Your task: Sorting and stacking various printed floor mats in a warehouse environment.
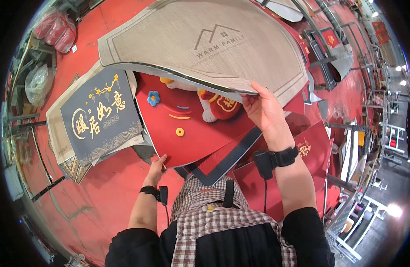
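Observation:
My right hand (263, 109) grips the near edge of a beige floor mat (169, 35) with a printed house outline and a dark border line. That edge is lifted and curls up. Beneath it lies a red floor mat (191, 144) with a cartoon figure, a blue flower and a yellow coin printed on it. The beige mat hides the red mat's far part. At the red mat's near left corner, my left hand (157, 169) is closed on the edge. Under the red mat shows another red mat with a dark border (209, 171), close to my apron.
To the left, a grey mat with gold lettering (107, 115) lies on a stack of beige and patterned mats. More dark red mats (280, 187) lie at the right. Plastic-wrapped red bundles (58, 29) stand far left; metal frames (325, 35) run along the right.

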Available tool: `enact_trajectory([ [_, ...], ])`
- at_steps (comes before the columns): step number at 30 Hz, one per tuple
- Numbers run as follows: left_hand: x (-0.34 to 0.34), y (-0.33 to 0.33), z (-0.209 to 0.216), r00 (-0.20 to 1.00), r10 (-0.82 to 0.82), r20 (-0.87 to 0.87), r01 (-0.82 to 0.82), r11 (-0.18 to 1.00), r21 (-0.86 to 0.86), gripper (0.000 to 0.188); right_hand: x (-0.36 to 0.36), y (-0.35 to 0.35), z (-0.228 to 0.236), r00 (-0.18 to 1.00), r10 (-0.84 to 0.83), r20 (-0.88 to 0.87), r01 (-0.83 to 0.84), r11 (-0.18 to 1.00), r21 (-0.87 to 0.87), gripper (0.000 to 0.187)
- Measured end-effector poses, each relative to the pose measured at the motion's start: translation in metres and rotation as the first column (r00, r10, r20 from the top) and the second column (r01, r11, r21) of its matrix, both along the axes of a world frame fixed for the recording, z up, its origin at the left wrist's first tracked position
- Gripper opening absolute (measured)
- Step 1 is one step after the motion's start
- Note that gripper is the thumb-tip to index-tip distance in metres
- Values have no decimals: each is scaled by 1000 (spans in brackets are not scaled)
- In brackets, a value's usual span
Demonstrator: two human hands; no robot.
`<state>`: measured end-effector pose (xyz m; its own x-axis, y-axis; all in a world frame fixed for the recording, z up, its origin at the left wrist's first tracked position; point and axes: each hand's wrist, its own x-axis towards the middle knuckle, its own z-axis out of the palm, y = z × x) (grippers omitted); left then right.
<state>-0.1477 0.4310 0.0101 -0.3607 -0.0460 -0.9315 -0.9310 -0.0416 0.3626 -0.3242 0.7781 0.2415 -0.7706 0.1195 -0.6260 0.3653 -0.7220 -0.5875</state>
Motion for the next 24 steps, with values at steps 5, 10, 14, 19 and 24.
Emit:
enact_trajectory([
  [5, -59, 30, 80, 991, -95, -95, 107, 986, 127, 31, 12, -2, -16, 988, 156, 8, -155, 983, -97, 18],
  [10, -95, 45, 126, 960, 142, -240, -83, 967, 243, 28, 33, -16, -31, 905, 419, -78, -426, 884, -192, 26],
  [14, -115, 50, 145, 883, 310, -351, -182, 917, 354, 24, 88, -9, -73, 929, 368, 46, -369, 906, 209, 28],
  [19, -113, 77, 174, 867, 271, -419, -223, 961, 160, 27, 167, -9, -138, 861, 14, 509, -48, 997, 53, 63],
  [24, -88, 69, 179, 891, 179, -418, -135, 982, 134, 24, 151, -40, -132, 966, 71, 249, 36, 916, -401, 42],
])
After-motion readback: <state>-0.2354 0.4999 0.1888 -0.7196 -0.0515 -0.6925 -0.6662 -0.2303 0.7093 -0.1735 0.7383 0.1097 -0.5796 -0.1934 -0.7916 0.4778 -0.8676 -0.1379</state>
